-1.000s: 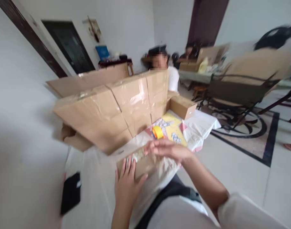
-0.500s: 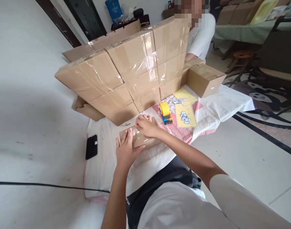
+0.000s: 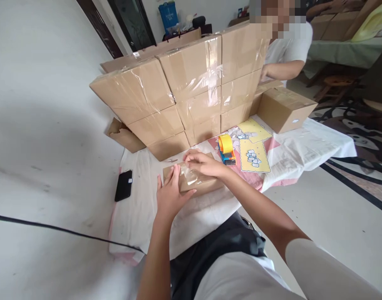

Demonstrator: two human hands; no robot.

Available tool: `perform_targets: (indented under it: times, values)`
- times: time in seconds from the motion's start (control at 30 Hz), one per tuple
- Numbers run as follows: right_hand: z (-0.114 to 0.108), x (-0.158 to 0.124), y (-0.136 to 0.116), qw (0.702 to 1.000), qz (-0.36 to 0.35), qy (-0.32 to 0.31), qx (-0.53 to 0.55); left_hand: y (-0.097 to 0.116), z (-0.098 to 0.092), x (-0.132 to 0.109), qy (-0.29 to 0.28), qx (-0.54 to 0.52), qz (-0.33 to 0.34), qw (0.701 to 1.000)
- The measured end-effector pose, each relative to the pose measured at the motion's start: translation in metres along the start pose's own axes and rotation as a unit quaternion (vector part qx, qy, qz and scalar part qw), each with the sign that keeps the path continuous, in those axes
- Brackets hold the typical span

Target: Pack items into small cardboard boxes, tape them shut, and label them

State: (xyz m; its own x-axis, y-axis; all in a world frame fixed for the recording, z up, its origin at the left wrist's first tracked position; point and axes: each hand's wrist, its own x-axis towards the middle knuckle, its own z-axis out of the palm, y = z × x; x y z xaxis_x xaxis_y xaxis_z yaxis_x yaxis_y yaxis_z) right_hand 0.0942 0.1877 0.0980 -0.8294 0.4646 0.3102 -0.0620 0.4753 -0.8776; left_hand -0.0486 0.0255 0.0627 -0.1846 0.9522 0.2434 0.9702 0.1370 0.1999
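Observation:
A small cardboard box (image 3: 206,188) lies on the cloth-covered table in front of me, with shiny clear tape (image 3: 193,176) across its top. My left hand (image 3: 171,193) rests on its left end, fingers stretched over the top and thumb spread along the near edge. Over the far side of the top, my right hand (image 3: 203,163) is closed, fingers curled in beside the tape; what they pinch, if anything, is hidden. A tape dispenser (image 3: 226,148) with a yellow roll stands just right of the box.
Large taped cardboard boxes (image 3: 191,91) form a wall behind the work spot. Another carton (image 3: 285,109) stands at right, near a person in a white shirt (image 3: 299,48). A black phone-like slab (image 3: 124,185) lies at left on the tablecloth (image 3: 141,216). A dark cable (image 3: 69,233) crosses at left.
The view has shifted, so the scene sits further right. My right hand has lifted slightly and its fingers have loosened from a fist. The other person's forearm has come into view.

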Motion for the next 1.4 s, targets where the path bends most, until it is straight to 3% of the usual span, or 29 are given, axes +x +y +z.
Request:
perform_targets:
  times: [0.17,0.23,0.33,0.6,0.73,0.9,1.17,1.4]
  values:
    - [0.007,0.002,-0.003,0.984,0.071,0.081,-0.143,-0.002,0.003,0.000,0.022,-0.021,0.010,0.999]
    - [0.008,0.003,-0.002,0.983,0.068,0.094,-0.142,-0.002,0.002,0.001,0.024,-0.025,0.011,0.999]
    - [0.005,0.002,-0.003,0.994,0.035,0.091,-0.042,-0.001,0.001,0.002,0.015,-0.034,0.005,0.999]
    - [-0.006,-0.006,-0.009,0.984,0.028,-0.034,0.172,-0.001,0.002,-0.001,0.026,-0.067,-0.005,0.997]
    - [-0.001,-0.002,-0.005,0.998,0.032,-0.036,0.030,-0.001,0.000,-0.001,0.029,-0.072,-0.001,0.997]
    - [0.015,0.005,-0.002,0.982,0.044,0.051,-0.174,-0.003,0.001,0.001,0.034,-0.068,0.007,0.997]
    - [0.025,0.009,0.004,0.963,0.054,0.079,-0.253,-0.007,0.007,0.000,0.064,-0.054,0.027,0.996]
    - [0.032,0.009,0.003,0.938,0.108,0.082,-0.320,-0.016,0.011,-0.006,0.111,-0.037,0.136,0.984]
